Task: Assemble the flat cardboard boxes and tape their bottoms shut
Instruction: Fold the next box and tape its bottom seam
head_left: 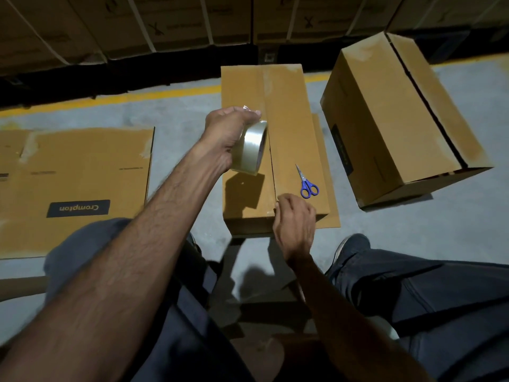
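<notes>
Clear tape is what matters here: the roll [249,146] is held up in the left hand [224,136], fingers curled round its rim and through the core, just above the near-left part of the assembled box [275,150] that stands on the floor between the person's knees. The box's bottom faces up, and its centre seam runs as the long axis straight away from the person, from the near edge towards the far one. The right hand [296,219] rests at the near end of that seam, its fingers curled and pressing on the box edge; whether it pins a tape end there I cannot tell, since the clear film does not show. The roll sits just to the left of the seam and further along it than the right hand, so the coming move probably turns on carrying the roll over the seam and lining it up along that line. Blue-handled scissors [307,183] lie on the right flap, close to the right hand, the nearer one for cutting.
</notes>
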Demonstrator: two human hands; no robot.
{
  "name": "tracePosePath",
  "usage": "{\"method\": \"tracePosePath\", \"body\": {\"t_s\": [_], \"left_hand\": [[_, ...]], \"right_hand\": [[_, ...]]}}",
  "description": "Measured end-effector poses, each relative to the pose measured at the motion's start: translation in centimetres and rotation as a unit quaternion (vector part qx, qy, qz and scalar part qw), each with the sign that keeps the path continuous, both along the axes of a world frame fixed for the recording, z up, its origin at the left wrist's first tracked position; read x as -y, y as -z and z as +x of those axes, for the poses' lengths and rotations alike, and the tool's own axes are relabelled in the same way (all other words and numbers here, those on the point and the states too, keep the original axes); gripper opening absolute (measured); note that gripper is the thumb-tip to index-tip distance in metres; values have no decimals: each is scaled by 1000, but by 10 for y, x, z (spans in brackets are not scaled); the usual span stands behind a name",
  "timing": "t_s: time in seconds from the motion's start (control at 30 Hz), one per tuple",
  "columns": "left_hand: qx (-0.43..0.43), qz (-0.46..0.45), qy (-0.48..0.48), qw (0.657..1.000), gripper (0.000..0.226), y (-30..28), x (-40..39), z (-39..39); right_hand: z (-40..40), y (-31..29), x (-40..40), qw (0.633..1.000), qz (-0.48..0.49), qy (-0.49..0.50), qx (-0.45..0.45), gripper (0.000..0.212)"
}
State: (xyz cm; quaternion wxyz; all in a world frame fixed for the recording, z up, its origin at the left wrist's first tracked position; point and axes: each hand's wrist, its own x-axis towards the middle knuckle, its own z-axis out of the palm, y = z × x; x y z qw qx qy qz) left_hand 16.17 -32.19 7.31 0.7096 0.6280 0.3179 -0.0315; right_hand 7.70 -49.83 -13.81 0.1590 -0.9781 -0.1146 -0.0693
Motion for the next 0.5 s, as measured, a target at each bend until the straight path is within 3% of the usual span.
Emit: {"method": "tracePosePath", "body": {"t_s": [0.07, 0.13, 0.33, 0.5], "left_hand": [[2, 11, 2, 1000, 13, -2, -1, 3], [5, 21, 2, 1000, 12, -4, -3, 6], [23, 39, -12, 999, 11, -12, -12, 29], [38, 38, -17, 998, 14, -10, -15, 56]], "right_hand": [[13, 0, 2, 983, -100, -111, -104, 48], [21, 9, 7, 961, -152, -158, -171, 61], [52, 13, -2, 958, -159, -175, -160, 74], [115, 10, -32, 958, -150, -166, -180, 71]]}}
